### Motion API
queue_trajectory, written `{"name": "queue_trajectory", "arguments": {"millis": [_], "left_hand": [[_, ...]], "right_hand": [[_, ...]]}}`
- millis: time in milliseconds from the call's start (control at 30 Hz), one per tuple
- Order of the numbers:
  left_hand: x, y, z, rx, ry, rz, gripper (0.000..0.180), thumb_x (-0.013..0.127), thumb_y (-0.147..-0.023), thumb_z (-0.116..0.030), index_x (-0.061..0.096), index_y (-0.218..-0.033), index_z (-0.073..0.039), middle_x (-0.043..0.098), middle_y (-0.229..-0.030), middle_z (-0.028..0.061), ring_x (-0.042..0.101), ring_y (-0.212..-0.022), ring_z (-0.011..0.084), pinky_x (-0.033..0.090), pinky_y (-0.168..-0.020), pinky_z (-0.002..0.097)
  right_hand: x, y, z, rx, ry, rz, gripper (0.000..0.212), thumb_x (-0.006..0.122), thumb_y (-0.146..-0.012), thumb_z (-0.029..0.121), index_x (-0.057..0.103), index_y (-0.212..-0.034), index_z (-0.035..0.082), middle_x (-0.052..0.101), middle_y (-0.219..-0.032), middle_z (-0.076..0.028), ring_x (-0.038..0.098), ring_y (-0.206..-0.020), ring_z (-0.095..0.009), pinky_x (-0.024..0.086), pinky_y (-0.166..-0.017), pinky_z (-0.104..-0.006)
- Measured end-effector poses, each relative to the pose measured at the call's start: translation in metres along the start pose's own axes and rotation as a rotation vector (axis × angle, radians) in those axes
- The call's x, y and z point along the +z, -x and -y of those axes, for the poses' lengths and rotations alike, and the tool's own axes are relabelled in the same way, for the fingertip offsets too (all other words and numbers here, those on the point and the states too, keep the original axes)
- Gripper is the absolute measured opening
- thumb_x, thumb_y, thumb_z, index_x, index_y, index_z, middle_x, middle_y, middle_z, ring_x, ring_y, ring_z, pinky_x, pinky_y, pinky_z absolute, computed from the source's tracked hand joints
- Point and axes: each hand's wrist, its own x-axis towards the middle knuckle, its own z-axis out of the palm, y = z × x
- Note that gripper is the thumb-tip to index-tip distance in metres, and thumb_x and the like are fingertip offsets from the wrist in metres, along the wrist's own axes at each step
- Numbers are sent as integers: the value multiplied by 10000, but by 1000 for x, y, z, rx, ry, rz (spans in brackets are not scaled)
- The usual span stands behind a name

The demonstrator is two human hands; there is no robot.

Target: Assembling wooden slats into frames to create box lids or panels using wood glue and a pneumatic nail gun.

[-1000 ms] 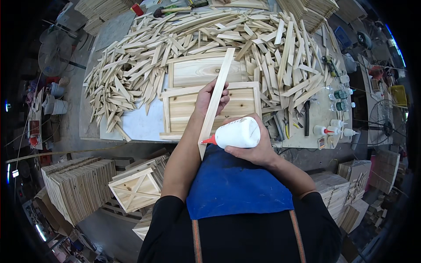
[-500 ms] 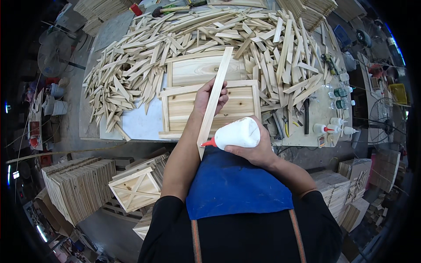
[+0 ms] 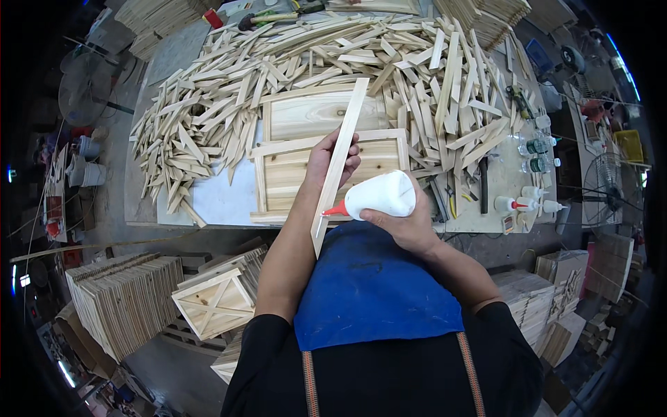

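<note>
My left hand (image 3: 332, 158) is closed around a long, pale wooden strip (image 3: 340, 154) with angled ends, held slantwise in front of me. In my right hand (image 3: 410, 226) is a white glue bottle (image 3: 382, 194), tipped on its side. Its red nozzle touches or nearly touches the strip's face near the lower end, where a short line of glue shows. Beyond and below my hands, two framed wooden panels (image 3: 375, 165) lie overlapping on the table, partly hidden by my left hand, the strip and the bottle.
Loose wooden strips (image 3: 208, 111) are heaped across the worktable (image 3: 142, 198). Glue bottles (image 3: 526, 204), clear plastic bottles (image 3: 536, 165) and hand tools (image 3: 451, 198) lie at the right. Stacked panels (image 3: 128, 299) and a cross-braced panel (image 3: 215, 304) stand at lower left.
The glue bottle in my right hand has moved slightly up along the strip, and a glue line now shows below its nozzle. My left hand keeps its hold.
</note>
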Motion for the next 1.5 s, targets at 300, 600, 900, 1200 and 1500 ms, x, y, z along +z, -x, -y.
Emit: {"name": "queue_trajectory", "arguments": {"millis": [300,600,900,1200,1500], "left_hand": [[21,10,13,-5,-124,-82,390,523,-1085,-305,631,-1123,68,638,-881,111,555,-661,196,462,-548,290],[34,25,17,-31,-143,-43,382,493,-1100,-304,616,-1144,56,643,-916,111,554,-704,181,449,-546,286],[39,34,26,-77,-189,44,316,471,-1105,-259,568,-1174,34,624,-1022,131,539,-748,182,468,-545,285],[50,45,39,-83,-246,31,322,450,-1110,-253,538,-1201,42,611,-1024,137,530,-759,184,471,-544,283],[35,77,-42,240,-406,-88,350,468,-1097,-257,562,-1162,73,581,-924,117,540,-736,188,469,-549,282]], "right_hand": [[-23,-36,-6,-107,-40,-171,532,901,-818,89,580,-1237,21,713,-1110,-76,690,-1024,-143,562,-905,-309],[-54,-70,2,-190,-34,-351,515,913,-819,152,604,-1206,10,717,-1075,-67,689,-984,-126,567,-863,-293],[-99,-108,-7,-264,-80,-516,558,915,-821,202,597,-1231,-6,721,-1095,-83,694,-983,-128,570,-862,-294],[-147,-102,-6,-233,-390,-810,493,889,-854,253,638,-1202,12,724,-1060,-77,708,-879,-140,594,-706,-264],[-265,-1,-145,71,-1501,-944,551,736,-957,460,639,-1209,-20,678,-1071,-143,705,-889,-242,608,-625,-257]]}}
